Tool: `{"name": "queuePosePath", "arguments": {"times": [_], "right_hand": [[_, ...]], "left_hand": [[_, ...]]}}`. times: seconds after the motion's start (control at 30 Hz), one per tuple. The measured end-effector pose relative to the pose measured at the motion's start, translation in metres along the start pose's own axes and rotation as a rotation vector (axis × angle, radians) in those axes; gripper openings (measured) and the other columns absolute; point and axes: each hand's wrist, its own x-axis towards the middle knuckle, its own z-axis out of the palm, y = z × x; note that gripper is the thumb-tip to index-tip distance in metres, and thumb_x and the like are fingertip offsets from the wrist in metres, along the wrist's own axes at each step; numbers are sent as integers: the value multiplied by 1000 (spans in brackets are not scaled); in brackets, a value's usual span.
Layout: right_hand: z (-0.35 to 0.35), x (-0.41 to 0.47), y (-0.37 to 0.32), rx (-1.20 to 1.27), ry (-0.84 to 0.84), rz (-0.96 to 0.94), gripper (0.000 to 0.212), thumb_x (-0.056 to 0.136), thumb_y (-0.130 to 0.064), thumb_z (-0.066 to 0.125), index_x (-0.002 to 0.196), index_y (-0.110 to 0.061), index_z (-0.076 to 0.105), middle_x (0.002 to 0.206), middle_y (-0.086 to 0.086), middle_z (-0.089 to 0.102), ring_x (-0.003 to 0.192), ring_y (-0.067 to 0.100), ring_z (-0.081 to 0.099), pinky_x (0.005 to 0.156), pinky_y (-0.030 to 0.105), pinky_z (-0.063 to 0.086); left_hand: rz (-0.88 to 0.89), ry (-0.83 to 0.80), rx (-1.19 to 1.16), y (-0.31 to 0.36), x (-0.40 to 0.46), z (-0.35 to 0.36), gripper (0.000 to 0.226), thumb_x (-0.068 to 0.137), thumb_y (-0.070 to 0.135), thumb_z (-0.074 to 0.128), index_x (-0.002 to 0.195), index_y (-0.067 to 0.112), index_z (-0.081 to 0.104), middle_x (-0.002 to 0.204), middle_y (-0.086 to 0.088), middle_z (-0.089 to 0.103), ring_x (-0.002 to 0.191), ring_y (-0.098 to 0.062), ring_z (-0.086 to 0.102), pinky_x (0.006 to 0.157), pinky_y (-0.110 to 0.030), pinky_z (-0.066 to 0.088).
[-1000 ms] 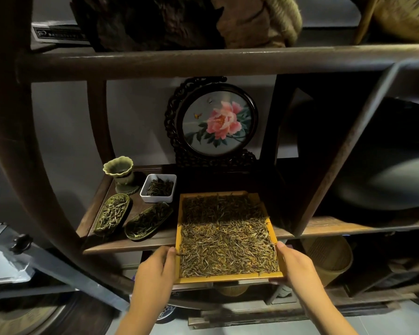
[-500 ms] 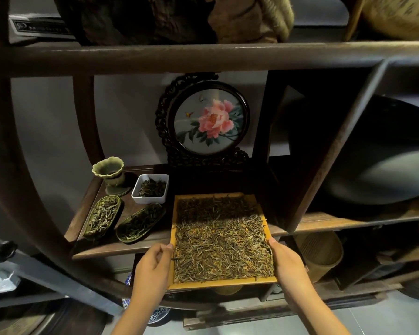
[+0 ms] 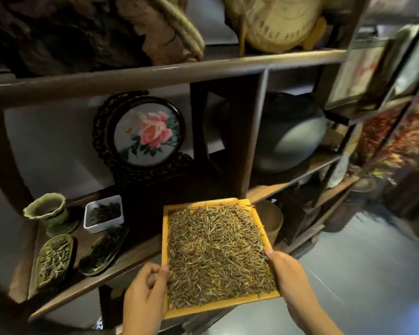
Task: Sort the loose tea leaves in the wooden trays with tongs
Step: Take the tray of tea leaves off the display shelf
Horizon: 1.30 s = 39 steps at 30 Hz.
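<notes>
— In front of the dark wooden shelf (image 3: 140,256), what did the person have?

— A yellow wooden tray (image 3: 165,240), covered with loose tea leaves (image 3: 215,252). The left hand (image 3: 145,290) gripped its left rim, thumb on top; the right hand (image 3: 288,274) clasped the right rim. It was held off the shelf, right of the dishes.

— Which dishes?

— A white square dish (image 3: 103,213) of dark leaves, two leaf-shaped dishes (image 3: 55,258) near it, and a green cup (image 3: 47,210) at far left.
</notes>
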Motion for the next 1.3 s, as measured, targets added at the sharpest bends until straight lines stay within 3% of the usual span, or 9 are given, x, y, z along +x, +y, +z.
{"name": "queuePosePath", "arguments": {"times": [0.17, 0.4, 0.57, 0.7, 0.8, 0.97, 1.1, 1.23, 1.3], "right_hand": [[-19, -50, 13, 135, 15, 88, 35, 93, -43, 52, 91, -14, 71, 88, 4, 74, 77, 14, 70, 63, 25, 53], [-63, -113, 27, 87, 286, 150, 50, 97, -41, 41, 70, -17, 75, 76, -1, 74, 71, 12, 68, 64, 33, 50], [-116, -169, 52, 214, 472, 136, 47, 98, -31, 46, 71, -7, 74, 73, 5, 74, 65, 10, 69, 50, 16, 49], [-169, -230, 72, 254, 709, 115, 42, 97, -23, 51, 65, -11, 76, 73, 10, 74, 66, 13, 69, 64, 28, 54], [-213, -284, 94, 302, 859, 130, 38, 96, -25, 53, 75, -1, 74, 82, 21, 72, 78, 26, 66, 81, 49, 52], [-283, -398, 128, 368, 1086, 165, 37, 96, -30, 52, 83, -5, 75, 86, 14, 74, 87, 30, 70, 78, 43, 54], [-324, -503, 155, 341, 1326, 202, 42, 94, -38, 53, 75, -7, 74, 75, 5, 74, 71, 22, 69, 58, 28, 52], [-344, -600, 176, 403, 1559, 259, 37, 95, -37, 53, 82, -12, 76, 83, 7, 75, 83, 25, 71, 76, 44, 56], [-346, -644, 186, 408, 1697, 284, 39, 95, -39, 51, 80, -14, 76, 79, 3, 75, 78, 20, 70, 68, 38, 53]], "left_hand": [[33, -67, 40, -3, -18, 1, 29, 89, 38, 59, 69, 17, 58, 56, 4, 65, 63, -11, 61, 64, -24, 45], [151, -244, -1, 13, -59, 19, 26, 88, 31, 62, 67, 17, 57, 50, -3, 58, 55, -14, 54, 61, -33, 42], [272, -441, -40, 42, -99, 54, 27, 88, 27, 62, 64, 15, 56, 43, 3, 49, 44, -3, 43, 57, -30, 39], [336, -632, -74, 66, -152, 95, 24, 88, 24, 64, 65, 19, 60, 54, -4, 62, 61, -18, 57, 64, -33, 44], [393, -792, -91, 83, -208, 128, 22, 89, 26, 63, 68, 19, 61, 64, -2, 68, 71, -23, 63, 68, -36, 46], [535, -1065, -88, 109, -332, 172, 24, 91, 26, 60, 69, 16, 58, 61, 1, 68, 65, -23, 63, 65, -40, 47], [648, -1260, -91, 124, -448, 193, 25, 91, 27, 61, 67, 21, 60, 68, 0, 69, 74, -18, 64, 63, -34, 43], [796, -1460, -108, 130, -558, 203, 24, 89, 22, 63, 65, 20, 60, 57, 2, 65, 67, -13, 62, 60, -32, 43], [904, -1563, -113, 132, -609, 206, 24, 89, 20, 62, 65, 18, 59, 58, 7, 65, 58, -4, 59, 55, -23, 42]]}}
